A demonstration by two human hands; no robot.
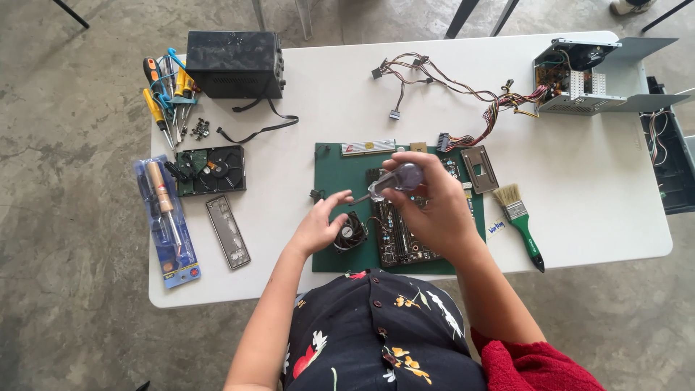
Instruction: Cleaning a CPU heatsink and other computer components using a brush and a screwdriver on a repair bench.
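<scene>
Both my hands work over the motherboard (405, 232): right hand (427, 203) grips a screwdriver (394, 179), left hand (318, 224) loosely pinches its tip. Fan (350, 233) is still on the mat (329, 163). Brush (521, 221) at three o'clock, hard drive (213, 169) at nine on the surface (594, 188).

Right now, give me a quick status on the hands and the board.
Right hand grips clear-handled screwdriver. Left hand steadies small fan beside motherboard. Green-handled brush lies apart.

One white table (594, 203). At nine o'clock, one open hard drive (211, 170); at eleven, one black box (234, 64); at one, one opened power supply (579, 80); at three, one paintbrush (520, 221); centre, one green mat (329, 170), one fan (351, 233).
</scene>
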